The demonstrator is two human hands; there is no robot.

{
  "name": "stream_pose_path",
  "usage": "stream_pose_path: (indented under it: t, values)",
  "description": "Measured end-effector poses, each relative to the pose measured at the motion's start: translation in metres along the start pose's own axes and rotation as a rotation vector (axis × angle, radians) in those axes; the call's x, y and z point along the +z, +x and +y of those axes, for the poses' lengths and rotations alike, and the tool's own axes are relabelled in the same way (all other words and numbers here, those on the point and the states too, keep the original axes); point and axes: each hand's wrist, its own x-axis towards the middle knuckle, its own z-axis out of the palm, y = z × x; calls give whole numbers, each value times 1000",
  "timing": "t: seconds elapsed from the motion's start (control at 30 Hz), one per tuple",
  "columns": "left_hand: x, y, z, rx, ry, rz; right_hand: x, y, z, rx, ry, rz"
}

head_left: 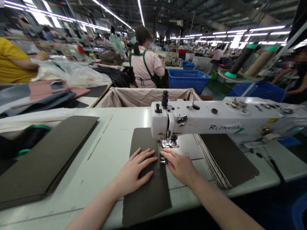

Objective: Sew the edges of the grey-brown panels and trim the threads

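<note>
A dark grey-brown flat panel (147,204) lies lengthwise on the pale green sewing table, its far end beside the head of a white sewing machine (203,116). On this panel my left hand (135,171) rests flat with fingers spread. My right hand (182,166) is curled at the panel's right edge, with its fingertips just in front of the presser foot (169,143). Small thread snips (163,160) stick out from under its fingers, blades pointing left. The needle tip is too small to make out.
Left of me lies a stack of dark panels (52,153); another stack (225,156) sits right, under the machine arm. Behind the table is a cloth-lined bin (141,95). Thread cones (244,60) stand at right. A co-worker (146,64) sits ahead near a blue crate (188,80).
</note>
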Motion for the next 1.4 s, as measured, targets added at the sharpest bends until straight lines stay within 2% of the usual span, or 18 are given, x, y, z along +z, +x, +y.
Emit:
stream_pose_path:
  t: [0.2,0.83,1.4]
  values:
    - [0,0,0,11,-28,42,1,0,1,14,-8,-8]
    - [1,0,0,-13,-21,30,-1,0,-1,10,-14,-11]
    - [3,0,0,-30,-21,68,0,0,0,14,-4,-8]
